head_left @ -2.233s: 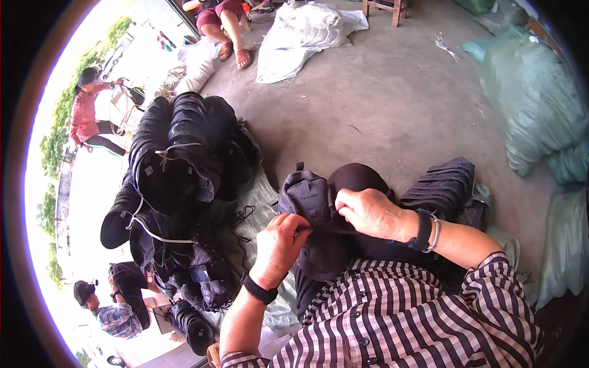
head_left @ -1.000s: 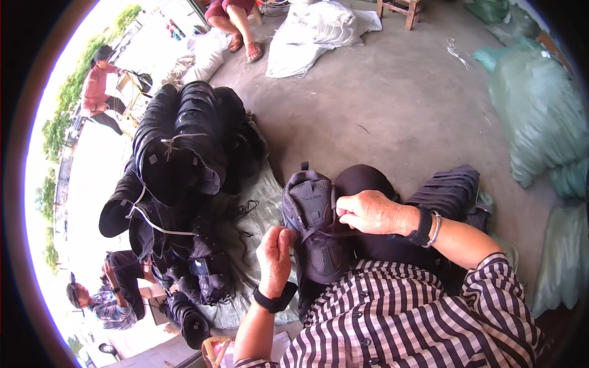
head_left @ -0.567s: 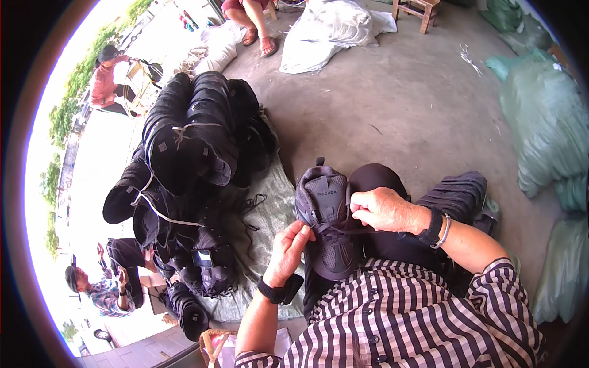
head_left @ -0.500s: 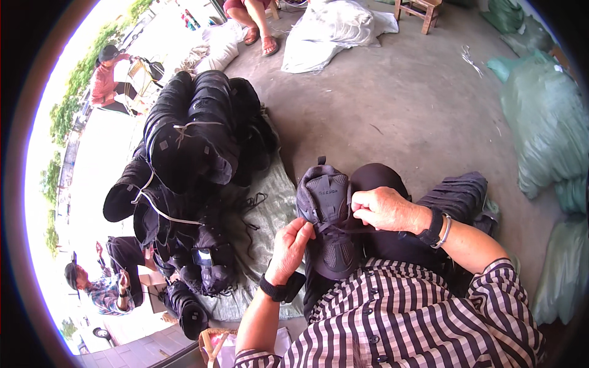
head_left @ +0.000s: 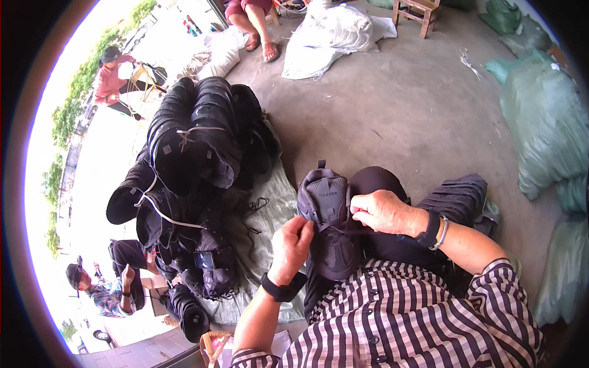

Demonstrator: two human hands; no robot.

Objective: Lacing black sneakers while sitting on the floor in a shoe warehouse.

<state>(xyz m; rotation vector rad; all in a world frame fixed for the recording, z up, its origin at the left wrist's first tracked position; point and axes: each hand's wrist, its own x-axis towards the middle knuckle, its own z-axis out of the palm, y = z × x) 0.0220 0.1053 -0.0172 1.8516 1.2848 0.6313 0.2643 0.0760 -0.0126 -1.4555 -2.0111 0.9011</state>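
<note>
While the dark grey shoe (head_left: 328, 224) rests upright on the person's lap as before, the left hand (head_left: 293, 240) has closed back onto its lace, and the right hand (head_left: 381, 211) still pinches the lace opposite; bundled black shoes (head_left: 190, 153) lie left.

- A shoe (head_left: 328, 224) is resting on the person's lap, between the left hand (head_left: 293, 240) and right hand (head_left: 383, 211).
- A pile of bundled shoes (head_left: 190, 184) is lying to its left.
- Sacks (head_left: 543, 129) are sitting to the right.
- A stool (head_left: 419, 13) is standing far ahead.
</note>
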